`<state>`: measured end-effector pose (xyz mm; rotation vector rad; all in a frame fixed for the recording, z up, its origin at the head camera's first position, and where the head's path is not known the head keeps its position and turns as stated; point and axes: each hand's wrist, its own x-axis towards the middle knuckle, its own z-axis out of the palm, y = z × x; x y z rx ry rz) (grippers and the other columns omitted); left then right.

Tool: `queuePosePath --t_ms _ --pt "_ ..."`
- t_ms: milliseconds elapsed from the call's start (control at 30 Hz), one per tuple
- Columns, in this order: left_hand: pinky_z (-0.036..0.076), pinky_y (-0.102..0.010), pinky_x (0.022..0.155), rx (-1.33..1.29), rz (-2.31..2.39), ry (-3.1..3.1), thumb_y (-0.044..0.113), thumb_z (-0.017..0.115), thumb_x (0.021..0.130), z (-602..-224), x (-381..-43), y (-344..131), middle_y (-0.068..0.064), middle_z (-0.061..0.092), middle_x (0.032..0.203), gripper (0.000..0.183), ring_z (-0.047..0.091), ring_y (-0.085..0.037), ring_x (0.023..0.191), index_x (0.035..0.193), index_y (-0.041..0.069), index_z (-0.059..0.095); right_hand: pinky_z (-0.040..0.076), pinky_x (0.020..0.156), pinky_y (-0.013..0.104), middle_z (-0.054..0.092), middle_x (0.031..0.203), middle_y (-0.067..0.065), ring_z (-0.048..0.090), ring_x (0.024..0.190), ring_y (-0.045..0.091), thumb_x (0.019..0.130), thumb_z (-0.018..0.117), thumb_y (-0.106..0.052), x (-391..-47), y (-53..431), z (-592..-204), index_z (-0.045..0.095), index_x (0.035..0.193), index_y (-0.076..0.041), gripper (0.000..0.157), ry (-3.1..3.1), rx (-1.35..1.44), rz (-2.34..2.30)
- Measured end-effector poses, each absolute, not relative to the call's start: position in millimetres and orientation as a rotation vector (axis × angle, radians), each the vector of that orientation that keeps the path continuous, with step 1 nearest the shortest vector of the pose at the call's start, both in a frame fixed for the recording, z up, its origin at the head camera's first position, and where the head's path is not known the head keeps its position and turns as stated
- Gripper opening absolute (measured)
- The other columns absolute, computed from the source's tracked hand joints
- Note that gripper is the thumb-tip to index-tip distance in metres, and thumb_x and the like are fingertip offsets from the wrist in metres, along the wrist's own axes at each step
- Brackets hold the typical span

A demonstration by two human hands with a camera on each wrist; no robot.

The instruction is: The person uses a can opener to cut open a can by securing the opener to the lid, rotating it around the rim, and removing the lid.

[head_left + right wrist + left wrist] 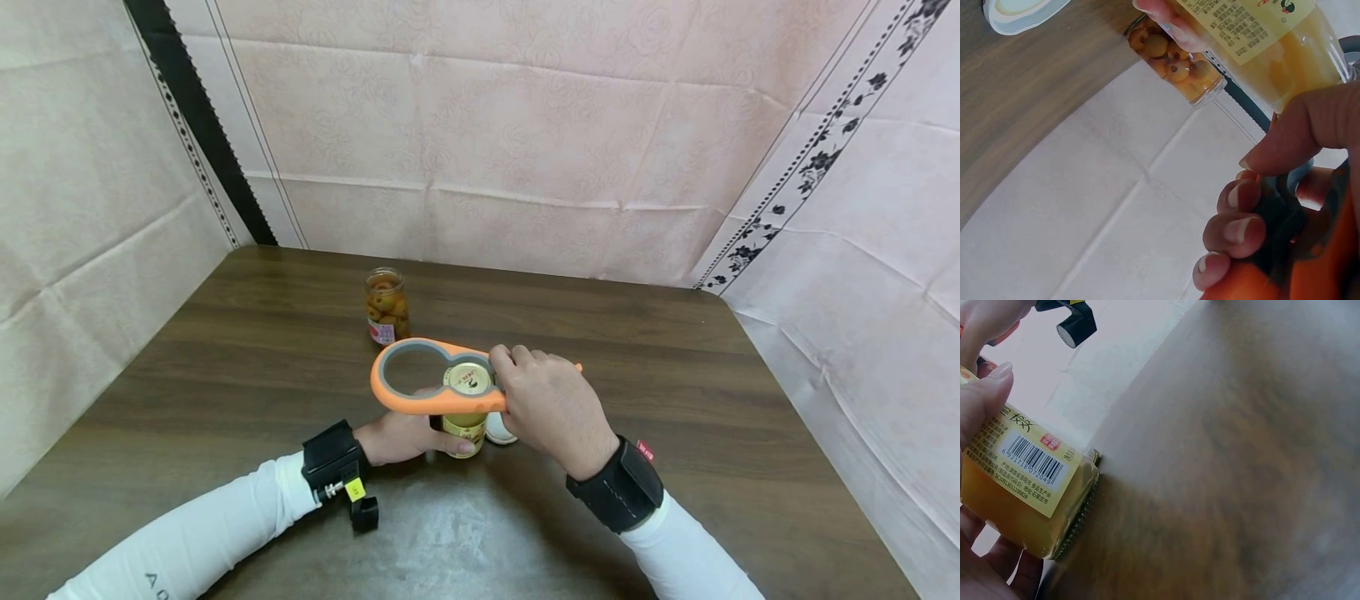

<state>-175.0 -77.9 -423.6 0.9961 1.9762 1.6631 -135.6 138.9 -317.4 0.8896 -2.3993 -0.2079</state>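
Note:
My left hand (397,437) grips a glass jar (1029,534) with a yellow label and yellowish contents, thumb on the near side and fingers round the far side. Its bottom is at the tabletop in the left wrist view. In the head view the jar's pale printed lid (468,378) shows through the smaller opening of an orange jar opener (405,406) with grey inner edges. My right hand (551,408) holds this opener by its handles, fingers curled round them in the right wrist view. The larger opening points left, with nothing in it.
Behind the hands stands an uncovered glass jar (386,304) of round brownish fruit in liquid. A white lid (498,429) lies on the wooden table (300,333) just right of the yellow-labelled jar. Pale cloth (487,150) hangs behind the table and along both sides.

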Motion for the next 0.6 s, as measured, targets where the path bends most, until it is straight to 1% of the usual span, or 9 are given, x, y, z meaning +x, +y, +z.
queuePosePath --t_ms 200,433,600 --pt "0.050 -0.032 0.099 0.979 1.666 1.963 0.012 0.080 0.088 -424.4 -175.4 -77.6 -0.015 0.063 0.132 0.062 0.061 -0.018 0.110 0.143 0.019 0.054 0.045 0.054 0.023 0.057 0.070 0.000 0.054 0.057 0.013 0.071 0.072 -0.012 -136.8 139.1 -317.1 0.057 0.097 -0.009 0.030 -2.397 0.896 -0.199" --pt "0.049 -0.036 0.102 0.978 1.661 1.957 0.013 0.079 0.088 -423.6 -174.8 -79.0 -0.013 0.063 0.134 0.064 0.061 -0.020 0.112 0.145 0.021 0.052 0.046 0.055 0.024 0.057 0.070 0.000 0.054 0.058 0.014 0.070 0.072 -0.010 -138.8 139.7 -317.3 0.057 0.098 -0.009 0.031 -2.398 0.911 -0.189" --pt "0.049 -0.034 0.101 0.979 1.671 1.936 0.014 0.080 0.088 -423.3 -174.5 -79.1 -0.015 0.063 0.133 0.065 0.060 -0.019 0.110 0.146 0.021 0.051 0.044 0.054 0.025 0.054 0.068 -0.001 0.051 0.056 0.014 0.070 0.069 -0.007 -140.3 140.5 -317.8 0.057 0.097 -0.009 0.030 -2.369 0.923 -0.202"
